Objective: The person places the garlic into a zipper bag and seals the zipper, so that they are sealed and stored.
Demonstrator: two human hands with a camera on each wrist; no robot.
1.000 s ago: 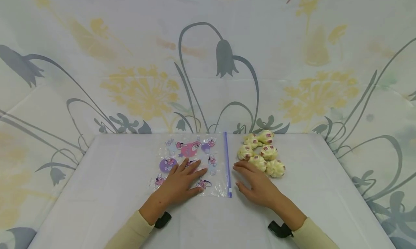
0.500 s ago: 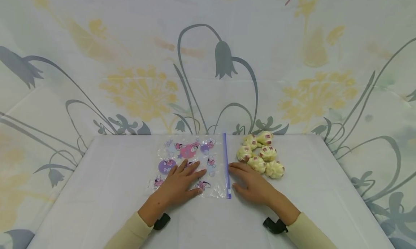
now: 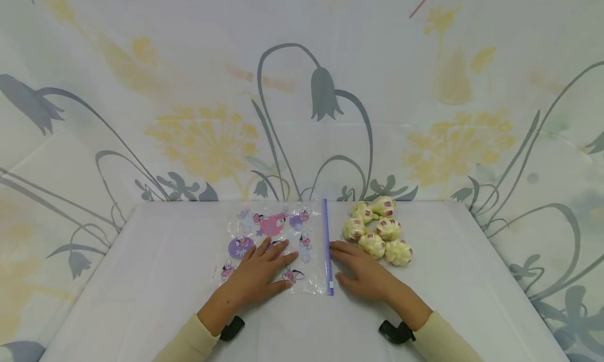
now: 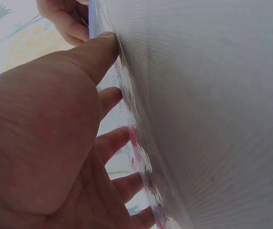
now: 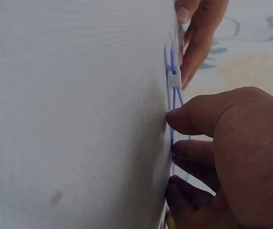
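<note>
A clear zip bag (image 3: 313,252) with pink and purple cartoon prints lies flat on the table, its purple zip edge (image 3: 325,231) facing right. My left hand (image 3: 259,270) rests spread on the bag's lower middle; in the left wrist view its fingertips (image 4: 122,136) press the film. My right hand (image 3: 360,270) is at the zip edge, fingertips touching it, thumb apart on the cloth. In the right wrist view, the white slider (image 5: 174,78) sits just beyond the thumb, and the blue strips part slightly near the fingers. Several garlic bulbs (image 3: 371,245) lie just beyond the right hand.
White cloth covers the table (image 3: 141,267). A floral fabric backdrop (image 3: 401,89) rises behind its far edge and along both sides. Black wrist devices (image 3: 396,331) sit under both wrists.
My right hand has moved left from beside the garlic bulbs until its fingertips meet the zip edge. My left hand stays on the bag. The head view has tilted up slightly.
</note>
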